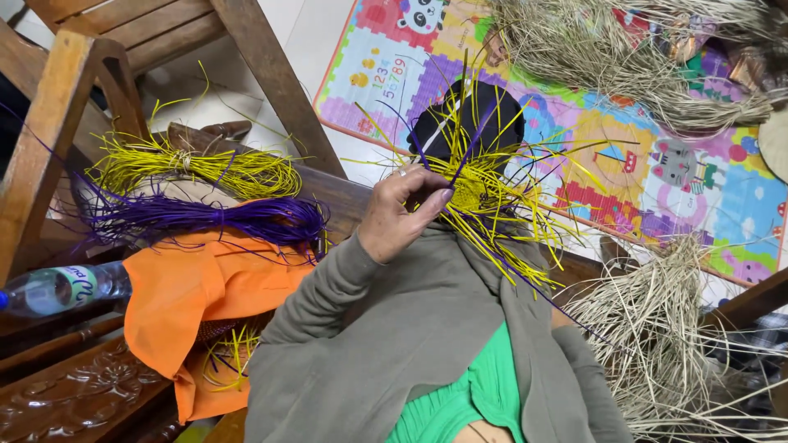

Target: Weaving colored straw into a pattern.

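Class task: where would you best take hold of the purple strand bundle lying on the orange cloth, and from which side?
Grip the purple strand bundle at its thick gathered loop near the right end, coming from above; its left ends fan out loose and thin, so they would slip.

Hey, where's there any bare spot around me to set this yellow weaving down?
Bare white floor between the wooden chair leg and the play mat. The bench is crowded: yellow strands, purple strands, orange cloth, bottle. Straw fills the right.
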